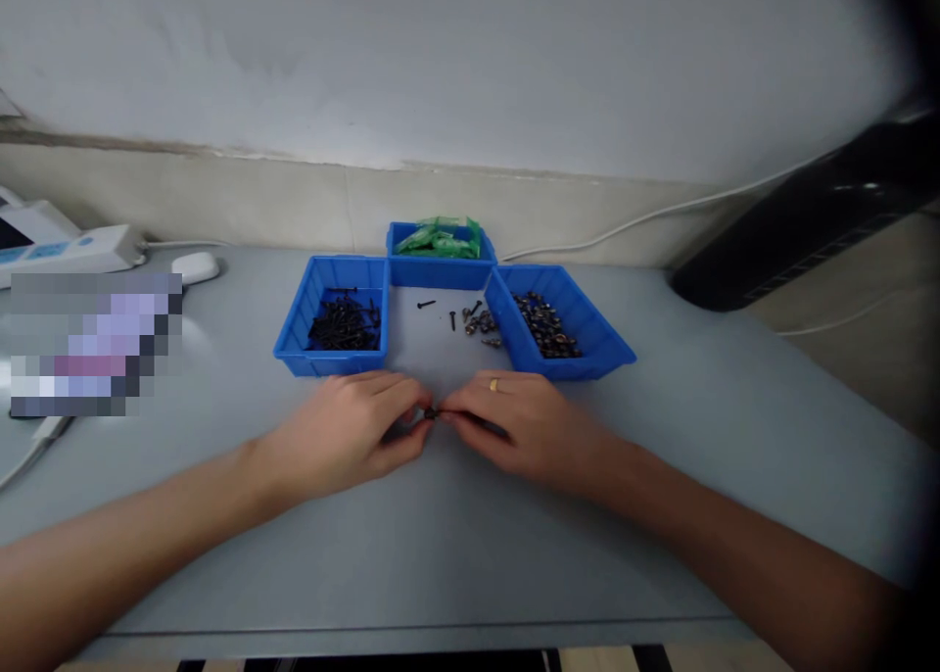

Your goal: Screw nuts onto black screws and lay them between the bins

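My left hand (367,417) and my right hand (525,422) meet over the table in front of the bins, fingertips pinched together. Between them is a small dark screw (433,413), held from both sides; its ends are hidden by the fingers, and I cannot tell if a fitting is on it. A ring (494,385) is on the right hand. Beyond the left hand, a blue bin (330,362) holds many black screws (344,324). Past the right hand, another blue bin (525,344) holds small shiny metal fittings (544,324).
A third blue bin (441,273) at the back contains green plastic packets (441,241). Loose screws (452,320) and fittings (481,322) lie between the bins. A pixelated device (103,344), a white case (195,266) and a power strip (88,251) are left; a black cylinder (793,221) stands right.
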The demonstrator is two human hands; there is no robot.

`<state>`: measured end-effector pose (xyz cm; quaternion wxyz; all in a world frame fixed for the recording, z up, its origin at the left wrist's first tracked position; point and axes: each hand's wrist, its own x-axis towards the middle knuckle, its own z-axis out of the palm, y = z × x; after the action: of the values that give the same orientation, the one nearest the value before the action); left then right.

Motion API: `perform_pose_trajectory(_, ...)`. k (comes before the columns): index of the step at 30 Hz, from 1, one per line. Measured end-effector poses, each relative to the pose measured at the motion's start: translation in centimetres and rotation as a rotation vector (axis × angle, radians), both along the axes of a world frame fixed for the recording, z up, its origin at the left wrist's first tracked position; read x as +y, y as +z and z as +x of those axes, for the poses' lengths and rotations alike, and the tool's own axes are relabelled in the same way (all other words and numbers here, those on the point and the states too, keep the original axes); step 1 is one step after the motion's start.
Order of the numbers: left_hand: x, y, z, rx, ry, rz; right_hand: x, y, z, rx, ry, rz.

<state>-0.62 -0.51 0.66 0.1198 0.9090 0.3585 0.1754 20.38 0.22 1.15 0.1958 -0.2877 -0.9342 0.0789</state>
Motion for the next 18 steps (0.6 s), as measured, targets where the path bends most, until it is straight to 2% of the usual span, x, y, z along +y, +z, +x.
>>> perform_pose_trajectory(18, -0.08, 0.32, 0.05, 0.001, -0.049, -0.023, 0.03, 0.03, -0.03, -0.018, 0.042, 0.107)
